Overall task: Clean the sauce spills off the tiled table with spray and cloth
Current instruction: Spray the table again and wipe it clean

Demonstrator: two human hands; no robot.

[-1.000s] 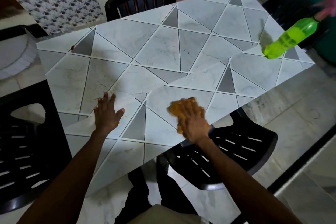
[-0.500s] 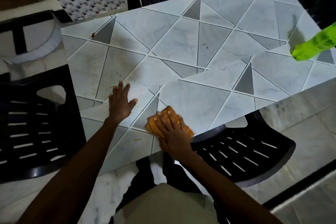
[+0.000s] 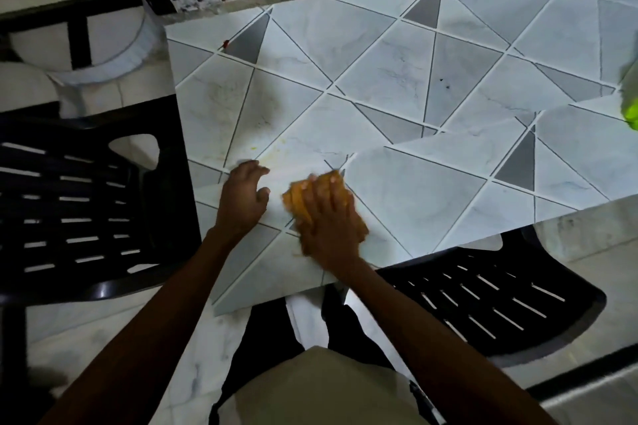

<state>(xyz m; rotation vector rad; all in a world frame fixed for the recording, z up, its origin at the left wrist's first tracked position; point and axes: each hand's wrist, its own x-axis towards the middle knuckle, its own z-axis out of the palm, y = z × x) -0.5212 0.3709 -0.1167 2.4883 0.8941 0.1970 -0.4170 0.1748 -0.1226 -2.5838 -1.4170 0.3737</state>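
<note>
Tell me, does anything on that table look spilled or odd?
Yes. Yellowish sauce smears mark the tiled table just beyond the left hand, a small red spot sits near its far left corner, and dark specks dot a middle tile. The orange cloth covers none of them.

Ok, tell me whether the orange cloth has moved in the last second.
Yes. Under the right hand, the orange cloth slid left across the tiled table, toward its near-left corner, and now lies close beside the left hand.

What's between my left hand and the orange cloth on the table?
In the head view, only a narrow strip of bare tile separates the left hand from the orange cloth, which the right hand presses.
</note>
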